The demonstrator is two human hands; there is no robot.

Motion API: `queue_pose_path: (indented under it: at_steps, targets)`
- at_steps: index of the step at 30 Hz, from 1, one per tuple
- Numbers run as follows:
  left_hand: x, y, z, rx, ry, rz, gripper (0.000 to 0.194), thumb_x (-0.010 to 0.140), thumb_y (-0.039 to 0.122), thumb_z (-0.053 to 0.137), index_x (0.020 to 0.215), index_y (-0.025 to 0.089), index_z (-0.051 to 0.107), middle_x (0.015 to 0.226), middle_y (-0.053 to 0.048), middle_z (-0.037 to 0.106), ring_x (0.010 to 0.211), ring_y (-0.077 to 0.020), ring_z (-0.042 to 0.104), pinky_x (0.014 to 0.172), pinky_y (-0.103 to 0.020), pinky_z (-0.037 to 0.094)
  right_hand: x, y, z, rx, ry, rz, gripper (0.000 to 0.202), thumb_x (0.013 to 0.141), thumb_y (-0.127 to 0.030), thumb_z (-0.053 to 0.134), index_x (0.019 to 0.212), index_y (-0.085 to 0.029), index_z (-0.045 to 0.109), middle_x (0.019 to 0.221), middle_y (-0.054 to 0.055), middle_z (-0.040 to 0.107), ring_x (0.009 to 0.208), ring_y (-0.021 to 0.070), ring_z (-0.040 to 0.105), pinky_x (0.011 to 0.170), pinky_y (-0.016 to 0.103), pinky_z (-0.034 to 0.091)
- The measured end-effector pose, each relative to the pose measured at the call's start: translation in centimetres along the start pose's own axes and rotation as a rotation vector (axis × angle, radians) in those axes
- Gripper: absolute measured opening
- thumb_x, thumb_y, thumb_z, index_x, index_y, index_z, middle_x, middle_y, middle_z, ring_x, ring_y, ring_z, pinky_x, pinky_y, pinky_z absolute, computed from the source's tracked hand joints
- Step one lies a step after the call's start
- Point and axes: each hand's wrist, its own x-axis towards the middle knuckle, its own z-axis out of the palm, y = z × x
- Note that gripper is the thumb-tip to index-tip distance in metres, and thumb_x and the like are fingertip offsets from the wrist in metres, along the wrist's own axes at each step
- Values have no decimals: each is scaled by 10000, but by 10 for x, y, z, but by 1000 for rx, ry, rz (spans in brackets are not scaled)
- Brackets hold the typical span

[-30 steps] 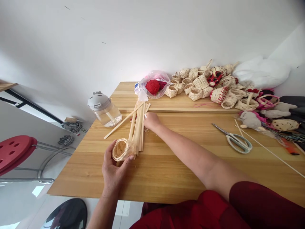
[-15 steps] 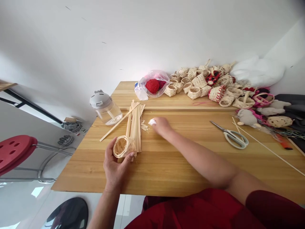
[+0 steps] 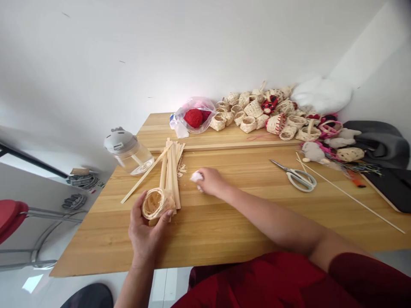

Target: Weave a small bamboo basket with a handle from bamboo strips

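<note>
A small woven basket (image 3: 154, 204) lies tilted in my left hand (image 3: 145, 233), its round opening facing me. The thumb and fingers of that hand wrap around its sides. Behind the basket a bundle of flat pale wooden strips (image 3: 171, 171) lies on the table, with one strip slanting across it. My right hand (image 3: 210, 181) is closed on a crumpled white tissue (image 3: 196, 176) just above or on the tabletop; I cannot tell which. Small strip scraps (image 3: 182, 170) lie between the bundle and the tissue.
Scissors (image 3: 298, 176) and a long thin stick (image 3: 349, 194) lie at the right. Several small woven baskets (image 3: 248, 124) are heaped along the back, beside a plastic bag of red yarn (image 3: 193, 118). A lidded water bottle (image 3: 128, 152) stands at the left, near a red stool (image 3: 13, 216).
My right hand has moved nearer to me with the tissue, down the tabletop. My left hand still holds the basket. The whole view has shifted a little.
</note>
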Motion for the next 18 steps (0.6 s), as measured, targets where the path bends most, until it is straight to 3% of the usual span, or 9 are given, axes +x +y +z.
queue_pose_path:
  at_steps: [4,8,13,16,18]
  targets:
    - [-1,0,-4,59,42,2,901,663,449,897,1454,212,538,1410,-136,609,1257,-325,615,1143,-508,468,31,-42,27,84,-36,-62,149,815,-228,693,948,-204,756,973,57,796,831,197,699,634,240,429]
    - [0,2,-4,125,72,-33,935,642,502,898,1457,206,547,1385,-144,626,1224,-358,627,1135,-591,455,52,-51,17,129,32,-102,223,855,-254,654,1048,-183,743,1049,84,792,890,218,708,678,253,464]
    - [2,1,-2,166,87,-60,959,618,525,904,1452,199,560,1359,-153,644,1207,-376,640,1121,-623,464,20,-6,-8,159,156,-194,383,909,-265,647,1287,-210,677,1340,78,706,938,160,710,870,253,501]
    - [2,1,-2,191,74,-46,966,614,535,904,1457,219,555,1358,-150,652,1203,-398,644,1090,-662,476,-9,40,-28,120,216,-195,191,929,-219,638,1070,-214,767,1136,55,787,1041,186,702,969,286,469]
    - [1,4,-1,226,77,-41,960,620,548,897,1457,222,557,1353,-152,658,1194,-413,647,1075,-690,472,-22,68,-47,79,265,-157,169,940,-193,615,948,-202,783,1049,67,803,1018,198,707,960,301,460]
